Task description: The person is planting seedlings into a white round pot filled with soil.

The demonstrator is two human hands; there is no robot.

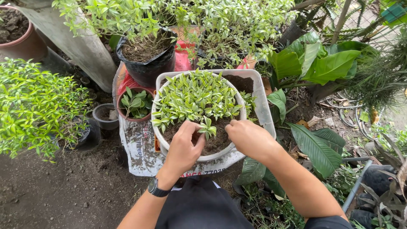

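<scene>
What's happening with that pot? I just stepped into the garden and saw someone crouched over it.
A person is working with bare hands in a round white plastic pot filled with dark soil and small variegated green-and-cream plants. The left hand, with a black watch on the wrist, and the right hand press into the soil on either side of one small plant sprig at the pot's near edge. The pot sits in a clear plastic tub, among other potted plants.
</scene>
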